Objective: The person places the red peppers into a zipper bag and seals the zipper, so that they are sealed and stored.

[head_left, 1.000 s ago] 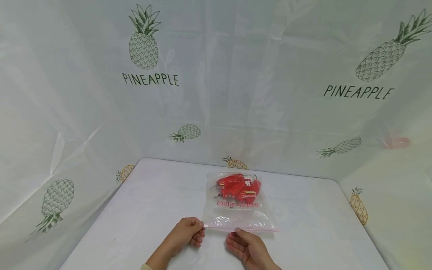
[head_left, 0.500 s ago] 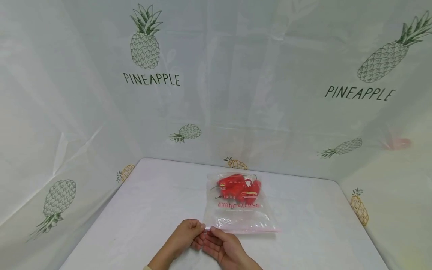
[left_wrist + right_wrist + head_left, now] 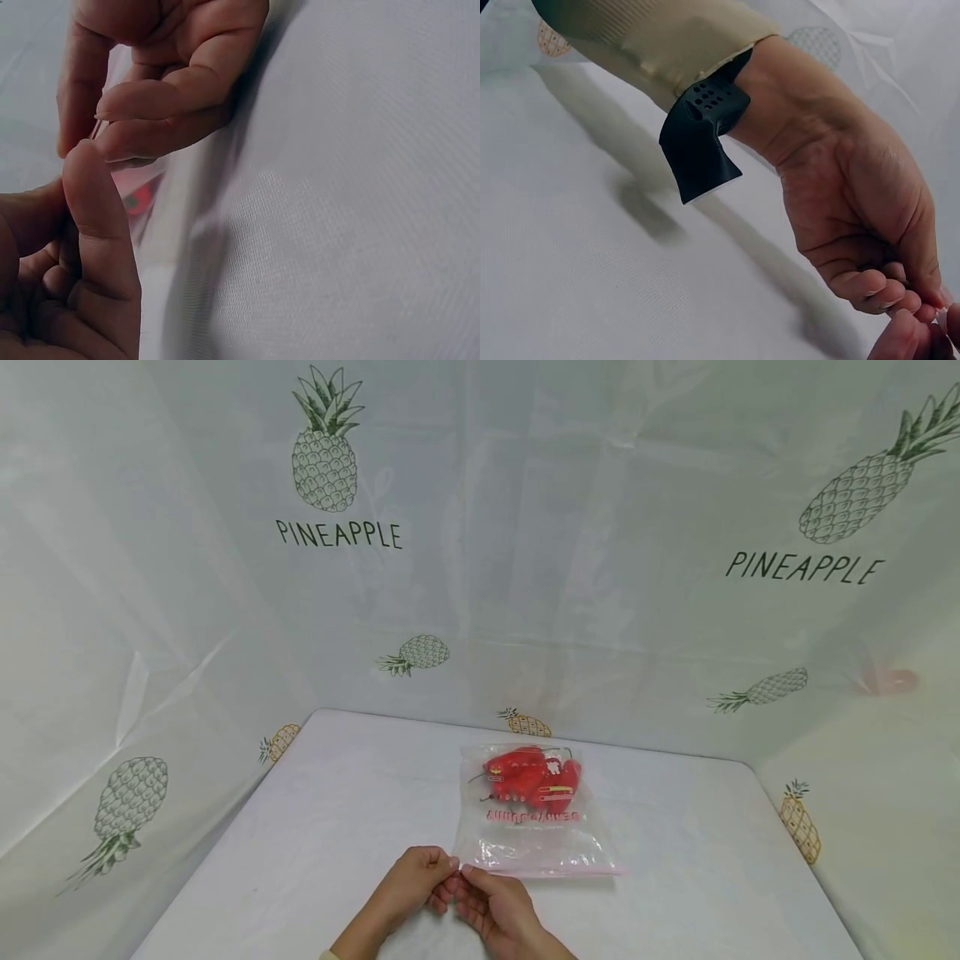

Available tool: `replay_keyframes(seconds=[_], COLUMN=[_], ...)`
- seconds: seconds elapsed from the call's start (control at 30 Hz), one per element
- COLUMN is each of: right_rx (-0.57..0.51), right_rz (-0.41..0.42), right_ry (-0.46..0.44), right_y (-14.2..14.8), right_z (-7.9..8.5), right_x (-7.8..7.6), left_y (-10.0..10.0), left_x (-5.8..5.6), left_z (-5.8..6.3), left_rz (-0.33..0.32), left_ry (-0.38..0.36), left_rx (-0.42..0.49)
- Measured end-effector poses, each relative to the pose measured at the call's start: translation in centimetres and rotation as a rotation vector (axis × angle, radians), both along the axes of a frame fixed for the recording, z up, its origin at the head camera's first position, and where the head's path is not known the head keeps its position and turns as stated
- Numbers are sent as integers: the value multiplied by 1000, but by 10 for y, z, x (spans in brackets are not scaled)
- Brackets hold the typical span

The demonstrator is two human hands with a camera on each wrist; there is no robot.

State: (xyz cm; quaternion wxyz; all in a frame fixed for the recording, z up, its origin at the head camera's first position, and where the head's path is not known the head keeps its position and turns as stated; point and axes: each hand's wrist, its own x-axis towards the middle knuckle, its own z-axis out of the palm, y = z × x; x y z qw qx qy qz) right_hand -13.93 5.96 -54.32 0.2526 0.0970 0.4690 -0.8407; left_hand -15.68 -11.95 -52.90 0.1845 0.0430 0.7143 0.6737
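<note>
A clear zip bag (image 3: 525,847) lies flat on the table in the head view, its pink zip strip (image 3: 555,872) along the near edge. Inside, at the far end, are several red peppers (image 3: 517,777) with dark stems. My left hand (image 3: 411,883) pinches the bag's near left corner between thumb and forefinger. Right beside it, my right hand (image 3: 495,906) pinches the zip strip, its other fingers curled loosely below. In the left wrist view the fingertips of the left hand (image 3: 94,247) and right hand (image 3: 172,82) nearly meet at the strip. The pinched corner is mostly hidden by the fingers.
A white table (image 3: 337,793) is bordered by pale hanging sheets (image 3: 525,568) printed with pineapples, at the back and on both sides. In the right wrist view, a black wrist camera (image 3: 701,142) is strapped at the left cuff.
My right hand has slid left along the zip strip, from near its middle to the left corner. The left hand keeps its pinch there, and the bag has barely moved.
</note>
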Motion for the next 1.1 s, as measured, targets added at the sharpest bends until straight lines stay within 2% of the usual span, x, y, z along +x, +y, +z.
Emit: replay_keyframes(seconds=[0.27,0.5,0.97,1.1], right_rx=[11,12,40,40], right_rz=[-62,-90,-136,-108], right_ry=[-7,-6,-33,-32], right_y=[-4,-4,5,9], right_z=[3,4,8,8], right_x=[0,-1,-4,-5], left_y=[5,8,4,3], left_x=[3,2,-1,-1], left_z=[1,0,-1,-3], left_rz=[49,70,93,96], left_ry=[36,59,44,24], left_rx=[-44,-40,-7,15])
